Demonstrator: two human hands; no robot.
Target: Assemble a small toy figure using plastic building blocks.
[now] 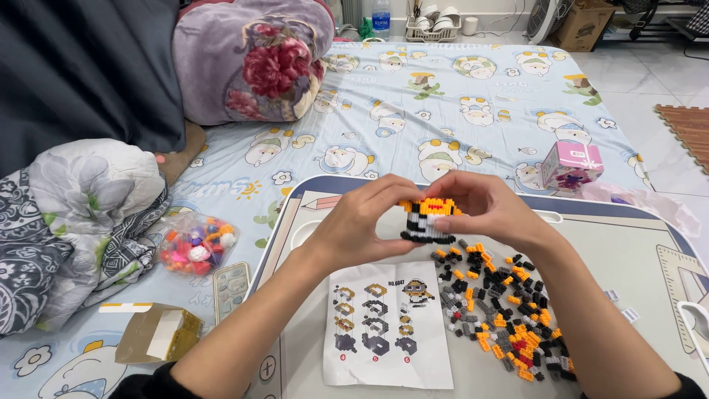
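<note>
Both my hands hold a small brick model (427, 220) of black, white and orange pieces above a low grey table (628, 251). My left hand (354, 222) grips its left side. My right hand (480, 207) covers its right side, fingers curled on top. Below the model lies a white instruction sheet (388, 325) with pictures of building steps. A loose pile of small black, orange, grey and red bricks (502, 303) spreads to the right of the sheet.
A clear bag of colourful pieces (196, 244) and a torn brown box (155, 332) lie on the patterned bed sheet at the left, with a phone (230, 288) beside them. A pink box (570, 164) stands behind the table. Folded blankets (74, 222) are at the left.
</note>
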